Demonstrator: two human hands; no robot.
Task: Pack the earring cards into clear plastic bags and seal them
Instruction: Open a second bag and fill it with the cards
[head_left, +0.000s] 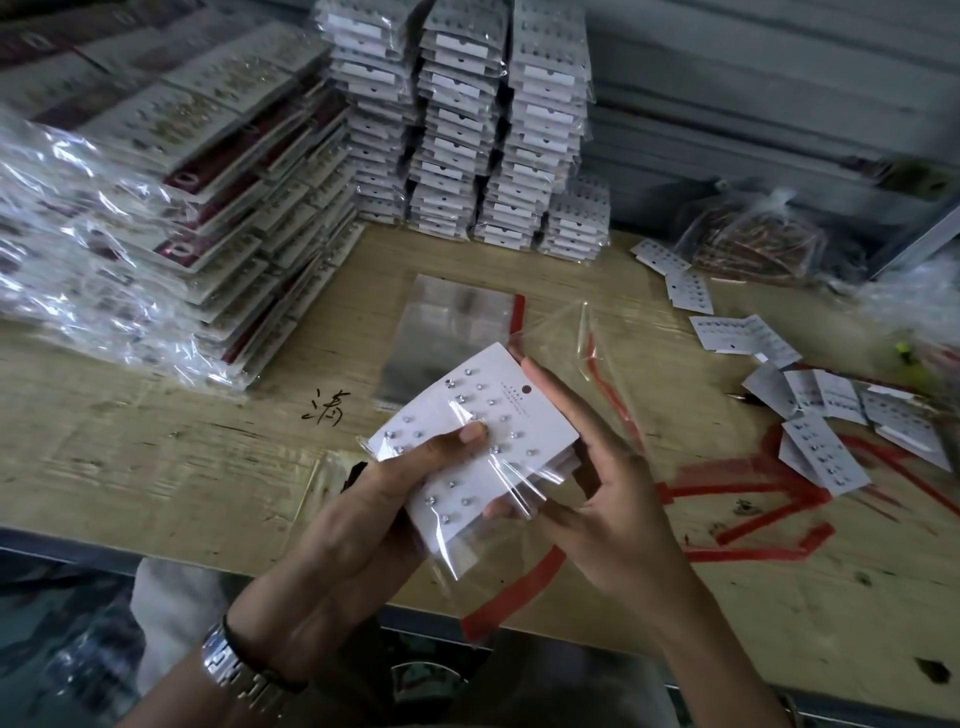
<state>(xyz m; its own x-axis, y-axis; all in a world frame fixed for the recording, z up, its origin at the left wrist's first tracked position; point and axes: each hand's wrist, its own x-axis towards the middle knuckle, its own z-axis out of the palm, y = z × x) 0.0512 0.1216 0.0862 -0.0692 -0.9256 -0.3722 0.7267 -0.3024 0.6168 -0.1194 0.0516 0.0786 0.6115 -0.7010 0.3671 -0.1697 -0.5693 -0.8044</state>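
Note:
My left hand (374, 499) grips a white earring card (511, 421) studded with small silver earrings, thumb on its face. The card's lower part sits inside a clear plastic bag (483, 525); its upper part sticks out. My right hand (597, 488) rests along the card's right edge with its fingers straight, index finger pointing up. A second clear bag with a red strip (582, 343) stands up behind that hand. A pile of empty clear bags (447, 332) lies flat on the table beyond the card.
Tall stacks of bagged white cards (467, 135) stand at the back. Bagged maroon-trimmed cards (171, 182) pile up on the left. Loose unbagged earring cards (810, 405) lie scattered at the right. A bag of copper-coloured parts (753, 239) sits at the back right. Wooden table (156, 441).

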